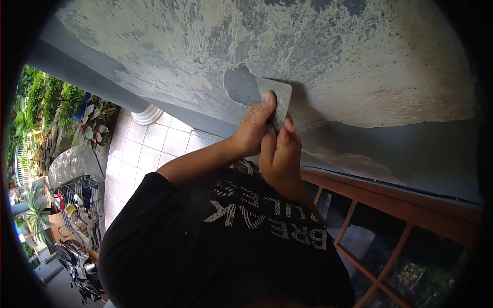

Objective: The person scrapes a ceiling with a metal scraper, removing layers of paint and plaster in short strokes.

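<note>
Both hands are closed on a scraper (283, 97) with a broad, flat, pale grey blade. My left hand (254, 126) grips it from the left, its thumb pressed on the blade's face. My right hand (282, 154) wraps around its lower end beside the left hand; the handle is mostly hidden by the fingers. The blade's far edge lies at the wall surface (190, 46), which is patchy, with flaking whitish coating over grey. Just left of the blade is a smooth dark grey patch (241, 84). Light specks dot my left forearm.
A brown wooden window frame (380, 197) with glass panes is at lower right. On the left are a white tiled floor (154, 145), a round column base (147, 114), potted plants (92, 123), a wire rack (84, 197) holding items, and a motorcycle (79, 269).
</note>
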